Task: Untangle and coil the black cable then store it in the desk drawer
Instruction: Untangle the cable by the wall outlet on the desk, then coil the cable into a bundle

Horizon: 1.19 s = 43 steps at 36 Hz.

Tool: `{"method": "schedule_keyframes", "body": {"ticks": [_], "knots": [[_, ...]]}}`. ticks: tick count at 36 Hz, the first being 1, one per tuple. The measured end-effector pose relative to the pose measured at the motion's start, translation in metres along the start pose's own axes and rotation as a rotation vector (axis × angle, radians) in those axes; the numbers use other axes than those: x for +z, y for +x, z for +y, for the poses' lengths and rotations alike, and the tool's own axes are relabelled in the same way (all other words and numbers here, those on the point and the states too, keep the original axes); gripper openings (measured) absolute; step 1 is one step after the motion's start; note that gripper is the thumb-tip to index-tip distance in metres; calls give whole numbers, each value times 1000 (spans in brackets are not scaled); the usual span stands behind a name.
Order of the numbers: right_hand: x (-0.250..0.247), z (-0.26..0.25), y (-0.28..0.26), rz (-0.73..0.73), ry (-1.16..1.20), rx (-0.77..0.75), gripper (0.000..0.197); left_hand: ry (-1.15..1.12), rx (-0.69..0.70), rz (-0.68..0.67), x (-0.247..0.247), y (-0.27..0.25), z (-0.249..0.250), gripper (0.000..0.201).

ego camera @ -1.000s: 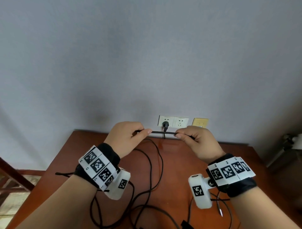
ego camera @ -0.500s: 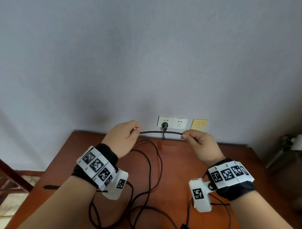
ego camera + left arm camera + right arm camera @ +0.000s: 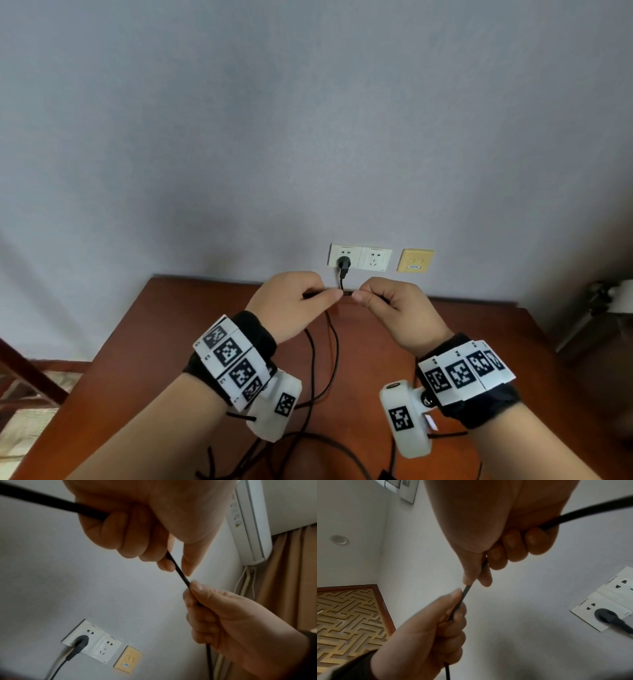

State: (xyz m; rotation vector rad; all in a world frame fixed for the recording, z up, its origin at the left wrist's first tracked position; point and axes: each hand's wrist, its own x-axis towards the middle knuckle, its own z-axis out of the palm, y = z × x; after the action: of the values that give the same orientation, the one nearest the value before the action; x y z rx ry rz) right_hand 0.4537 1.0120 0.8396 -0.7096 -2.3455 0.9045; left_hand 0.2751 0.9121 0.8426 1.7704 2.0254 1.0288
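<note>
The black cable (image 3: 346,292) runs in a short taut stretch between my two hands above the far edge of the brown desk (image 3: 164,342). My left hand (image 3: 329,296) pinches it between thumb and forefinger, and the other fingers curl round it (image 3: 180,573). My right hand (image 3: 362,295) grips it the same way, a few centimetres away (image 3: 466,593). More of the cable hangs down and lies in loose loops on the desk (image 3: 334,359). No drawer is in view.
A black plug (image 3: 343,265) sits in the left of two white wall sockets, with a yellow plate (image 3: 415,260) beside them. A wooden chair frame (image 3: 27,370) stands at the left. An air conditioner (image 3: 248,520) and a brown curtain (image 3: 291,574) are at the right.
My hands have come together along the cable. The stretch between them has shrunk from a long span to a short one.
</note>
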Motion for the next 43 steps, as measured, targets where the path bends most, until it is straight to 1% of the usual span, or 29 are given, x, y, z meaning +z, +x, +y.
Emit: {"method": "schedule_keyframes", "body": {"ticks": [6, 9, 15, 19, 22, 23, 25, 29, 32, 35, 38, 41, 43], "knots": [[-10, 14, -2, 11, 8, 67, 24, -29, -47, 72, -17, -3, -17, 44], [-16, 19, -2, 5, -13, 86, 22, -11, -54, 85, -26, -4, -24, 45], [-26, 30, -1, 0, -65, 131, 20, -8, -93, 143, -42, -7, -36, 41], [-22, 32, 0, 25, -60, 150, 23, 88, -92, 137, -44, -8, -36, 34], [-17, 27, 3, 40, -51, 128, 25, 133, -122, 86, -39, -4, -34, 17], [-15, 25, 4, 38, -51, 116, 24, 127, -137, 64, -36, -2, -33, 16], [-10, 18, 6, 34, -52, 85, 23, 107, -146, 21, -28, -1, -27, 21], [10, -1, 9, 1, -63, -8, 18, 60, -45, -46, -6, 0, -1, 22], [22, -9, 12, -13, -41, -70, 16, 78, 35, -97, 12, 1, 17, 8], [20, -9, 13, -3, -35, -64, 15, 25, 34, -73, 16, 1, 21, 6], [14, -6, 11, -35, -53, -58, 18, -11, 61, -42, 11, 0, 16, 9], [10, -6, 9, -64, -12, -73, 22, -55, 99, -1, 8, -2, 10, 12], [7, -5, 9, -78, 0, -57, 20, -67, 116, 36, 5, -1, 6, 17]]}}
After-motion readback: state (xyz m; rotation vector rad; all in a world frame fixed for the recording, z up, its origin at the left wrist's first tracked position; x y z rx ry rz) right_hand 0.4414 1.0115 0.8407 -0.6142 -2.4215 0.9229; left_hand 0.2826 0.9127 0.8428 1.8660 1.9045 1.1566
